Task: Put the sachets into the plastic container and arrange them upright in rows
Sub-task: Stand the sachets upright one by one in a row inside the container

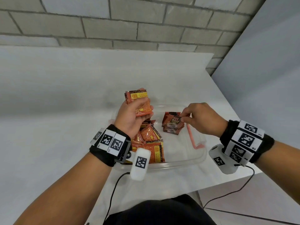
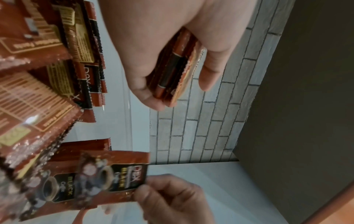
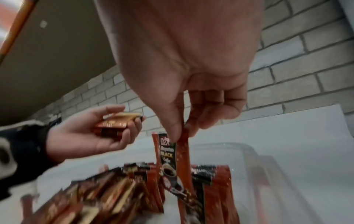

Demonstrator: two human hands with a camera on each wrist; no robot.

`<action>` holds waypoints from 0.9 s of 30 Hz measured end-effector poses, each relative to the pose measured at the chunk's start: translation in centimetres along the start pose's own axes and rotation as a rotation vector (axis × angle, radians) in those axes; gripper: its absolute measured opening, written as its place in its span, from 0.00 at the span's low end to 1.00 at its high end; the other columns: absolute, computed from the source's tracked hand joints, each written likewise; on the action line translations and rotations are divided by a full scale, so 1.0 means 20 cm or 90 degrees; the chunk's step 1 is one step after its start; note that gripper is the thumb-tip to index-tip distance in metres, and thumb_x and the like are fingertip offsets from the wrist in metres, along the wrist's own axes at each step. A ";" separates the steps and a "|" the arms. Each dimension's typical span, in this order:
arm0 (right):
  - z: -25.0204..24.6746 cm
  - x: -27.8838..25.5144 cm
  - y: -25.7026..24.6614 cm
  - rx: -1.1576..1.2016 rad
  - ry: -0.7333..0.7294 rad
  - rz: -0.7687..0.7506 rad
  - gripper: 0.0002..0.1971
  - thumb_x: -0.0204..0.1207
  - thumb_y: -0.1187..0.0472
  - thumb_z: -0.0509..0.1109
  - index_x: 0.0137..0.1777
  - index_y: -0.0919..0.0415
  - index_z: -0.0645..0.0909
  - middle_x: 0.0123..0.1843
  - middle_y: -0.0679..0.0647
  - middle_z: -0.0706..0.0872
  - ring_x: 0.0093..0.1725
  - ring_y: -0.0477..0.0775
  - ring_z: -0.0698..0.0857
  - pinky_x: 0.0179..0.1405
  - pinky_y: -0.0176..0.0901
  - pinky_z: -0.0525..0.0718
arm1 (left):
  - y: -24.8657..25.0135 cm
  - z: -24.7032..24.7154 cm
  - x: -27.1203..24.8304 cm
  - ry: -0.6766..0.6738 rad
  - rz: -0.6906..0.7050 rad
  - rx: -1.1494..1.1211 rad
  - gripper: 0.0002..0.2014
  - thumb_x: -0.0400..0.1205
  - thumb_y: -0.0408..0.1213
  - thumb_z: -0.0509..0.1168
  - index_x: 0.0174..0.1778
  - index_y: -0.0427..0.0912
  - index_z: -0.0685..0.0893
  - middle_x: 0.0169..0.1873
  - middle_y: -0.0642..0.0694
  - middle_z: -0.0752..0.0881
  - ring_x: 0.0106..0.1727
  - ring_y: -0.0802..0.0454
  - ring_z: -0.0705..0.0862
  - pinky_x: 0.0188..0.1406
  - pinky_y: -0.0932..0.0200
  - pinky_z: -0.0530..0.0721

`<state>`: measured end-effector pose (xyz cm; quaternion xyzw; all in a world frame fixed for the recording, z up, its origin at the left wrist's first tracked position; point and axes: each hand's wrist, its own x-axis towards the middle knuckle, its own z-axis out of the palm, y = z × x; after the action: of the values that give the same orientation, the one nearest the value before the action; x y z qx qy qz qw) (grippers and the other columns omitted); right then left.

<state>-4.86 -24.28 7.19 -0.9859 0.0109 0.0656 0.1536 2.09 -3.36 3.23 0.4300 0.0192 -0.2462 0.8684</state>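
Note:
A clear plastic container [image 1: 186, 161] stands on the white table. My left hand [image 1: 132, 117] is raised over its far left corner and grips a stack of orange-red coffee sachets [image 1: 139, 101], seen edge-on as the stack of sachets [image 2: 172, 72] in the left wrist view. My right hand [image 1: 197, 118] pinches the top edge of one sachet [image 1: 174, 122] [image 3: 172, 163], holding it upright against a short row of standing sachets [image 1: 172, 114]. A loose pile of sachets [image 1: 149, 143] lies in the container's near left part.
The container's right half shows bare floor and a pink seal strip [image 1: 193, 138]. A grey brick wall [image 1: 129, 25] runs behind the table. The table's right edge [image 1: 230, 101] is close to the container. Cables [image 1: 113, 192] hang from both wrist cameras.

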 end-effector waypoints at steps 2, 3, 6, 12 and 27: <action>0.05 0.01 0.00 -0.043 -0.055 0.006 0.07 0.78 0.63 0.69 0.49 0.59 0.89 0.44 0.49 0.86 0.40 0.47 0.81 0.42 0.39 0.77 | 0.01 0.00 -0.01 -0.006 -0.002 0.009 0.04 0.81 0.30 0.64 0.49 0.42 0.82 0.40 0.44 0.84 0.39 0.48 0.85 0.42 0.52 0.83; 0.07 0.01 0.00 -0.061 -0.080 0.013 0.07 0.77 0.63 0.69 0.48 0.58 0.89 0.45 0.50 0.87 0.43 0.51 0.83 0.44 0.44 0.80 | 0.01 0.00 -0.01 -0.012 -0.003 0.011 0.05 0.81 0.30 0.64 0.50 0.42 0.82 0.40 0.44 0.84 0.39 0.48 0.85 0.41 0.52 0.83; 0.10 0.03 0.00 -0.111 -0.140 0.030 0.05 0.75 0.63 0.69 0.46 0.56 0.87 0.42 0.47 0.84 0.43 0.53 0.83 0.44 0.49 0.83 | 0.01 -0.01 -0.02 -0.021 -0.006 0.016 0.06 0.80 0.30 0.64 0.51 0.42 0.82 0.40 0.44 0.85 0.39 0.47 0.85 0.40 0.52 0.83; 0.10 0.08 -0.01 -0.143 -0.157 0.032 0.06 0.75 0.64 0.68 0.47 0.55 0.86 0.40 0.46 0.80 0.43 0.53 0.83 0.42 0.47 0.83 | 0.01 -0.02 -0.02 -0.016 -0.012 0.022 0.05 0.81 0.31 0.64 0.49 0.42 0.82 0.40 0.43 0.85 0.39 0.47 0.85 0.39 0.53 0.84; 0.12 0.10 0.00 -0.176 -0.171 0.040 0.06 0.76 0.62 0.69 0.49 0.54 0.85 0.44 0.49 0.84 0.41 0.51 0.81 0.35 0.41 0.76 | 0.02 -0.01 0.00 -0.007 -0.024 0.026 0.04 0.81 0.31 0.64 0.49 0.42 0.82 0.39 0.43 0.86 0.38 0.46 0.86 0.39 0.52 0.84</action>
<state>-3.09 -23.59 4.65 -0.9791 0.0119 0.2025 0.0146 2.22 -2.94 3.30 0.4459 0.0175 -0.2655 0.8546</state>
